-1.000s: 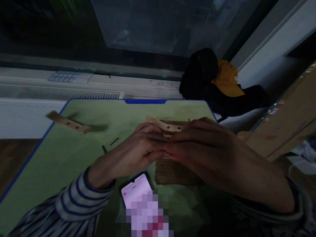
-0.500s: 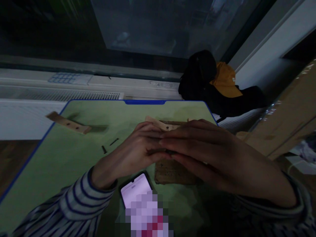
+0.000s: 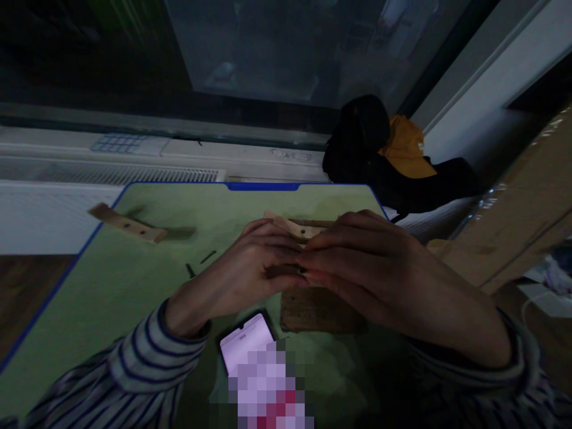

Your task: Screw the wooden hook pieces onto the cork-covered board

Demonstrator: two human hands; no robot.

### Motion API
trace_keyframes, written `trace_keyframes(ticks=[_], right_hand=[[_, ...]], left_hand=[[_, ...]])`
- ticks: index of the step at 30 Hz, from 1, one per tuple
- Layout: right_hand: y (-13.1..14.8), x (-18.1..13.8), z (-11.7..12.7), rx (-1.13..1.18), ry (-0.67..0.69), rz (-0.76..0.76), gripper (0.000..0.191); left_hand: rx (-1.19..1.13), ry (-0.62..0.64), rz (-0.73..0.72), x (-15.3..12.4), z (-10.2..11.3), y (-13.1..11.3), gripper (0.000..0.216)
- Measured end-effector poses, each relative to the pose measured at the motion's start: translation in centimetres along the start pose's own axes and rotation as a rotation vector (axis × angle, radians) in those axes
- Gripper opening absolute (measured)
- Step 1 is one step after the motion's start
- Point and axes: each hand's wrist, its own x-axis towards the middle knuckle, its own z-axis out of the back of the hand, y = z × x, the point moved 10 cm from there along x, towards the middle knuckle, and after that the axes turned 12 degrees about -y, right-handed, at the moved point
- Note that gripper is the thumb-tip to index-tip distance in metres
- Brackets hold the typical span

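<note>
My left hand (image 3: pixel 257 262) curls over the middle of the table, its fingers closed on a pale curved wooden strip (image 3: pixel 292 229) with a dark hole in it. From the right, my right hand (image 3: pixel 375 268) meets it, fingertips bunched in a pinch. A tiny dark bit (image 3: pixel 302 270) shows between the fingertips; its kind is too small to tell. Beneath both hands lies a brown wooden block (image 3: pixel 319 313), partly covered by them. To the left rests a similar curved wooden strip (image 3: pixel 129 225) with two holes. Two dark screws (image 3: pixel 208 257) lie near my left wrist.
A lit phone (image 3: pixel 248 342), partly pixelated, lies on the green table (image 3: pixel 134 286) near me. Past the blue edge are a radiator (image 3: pixel 170 174), a black bag (image 3: pixel 357 137) and an orange cap (image 3: pixel 409 149). A cardboard box (image 3: pixel 509 208) stands to the right.
My right hand has shifted slightly left and its fingertips have moved a little. The small dark bit now shows more clearly. My left hand has stayed almost in place.
</note>
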Motion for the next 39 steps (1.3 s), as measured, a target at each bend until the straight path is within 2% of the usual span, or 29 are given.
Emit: trace_keyframes(ticks=[3, 6, 11, 18, 24, 29, 33, 39], right_hand=[[-0.2, -0.1, -0.1, 0.006, -0.002, -0.021, 0.018], [-0.3, -0.2, -0.1, 0.046, 0.008, -0.032, 0.026], [-0.1, -0.3, -0.4, 0.073, 0.060, -0.015, 0.024], [0.1, 0.0, -0.2, -0.017, 0.011, 0.016, 0.020], [-0.2, -0.1, -0.4, 0.005, 0.021, -0.019, 0.020], [0.1, -0.1, 0.0, 0.094, 0.018, -0.015, 0.030], [0.8, 0.0, 0.0, 0.114, 0.068, 0.036, 0.023], [0.3, 0.0, 0.2, 0.030, 0.000, 0.019, 0.023]], left_hand=[[-0.023, -0.062, 0.011, 0.2, 0.5, -0.1, 0.016], [-0.028, -0.077, 0.021, 0.1, 0.5, 0.1, 0.017], [-0.018, 0.000, -0.027, -0.4, -0.2, 0.1, 0.012], [-0.014, 0.081, -0.011, -0.3, -0.7, 0.0, 0.017], [-0.004, 0.008, 0.015, 0.1, -0.1, -0.1, 0.017], [-0.003, -0.026, -0.007, -0.2, -0.1, 0.0, 0.019], [0.004, 0.036, -0.019, -0.5, -0.5, 0.0, 0.018], [0.009, 0.142, 0.024, -0.6, -1.1, 0.0, 0.024]])
